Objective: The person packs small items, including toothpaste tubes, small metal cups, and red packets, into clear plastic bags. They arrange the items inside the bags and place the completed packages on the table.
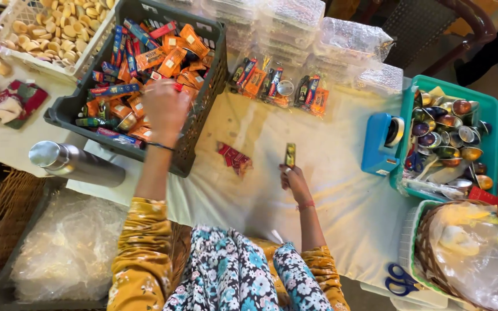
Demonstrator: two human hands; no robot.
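L hand (165, 109) hides crate (64, 112) items; fingers blurred.

A packing workshop: cloth-covered table (318, 201), crates of small packets (145, 52), tape dispenser (380, 144), bubble wrap (353, 40).

Head-worn view, steeply down, close

On the bench (329, 190), a crate (203, 124) of small packets stands at the far left, with a basket of discs (47, 26) behind it and a metal flask (76, 164) before it. A tape dispenser (380, 144) sits just left of a tub of cups (485, 112) at the right; scissors (400, 280) lie near the front right.
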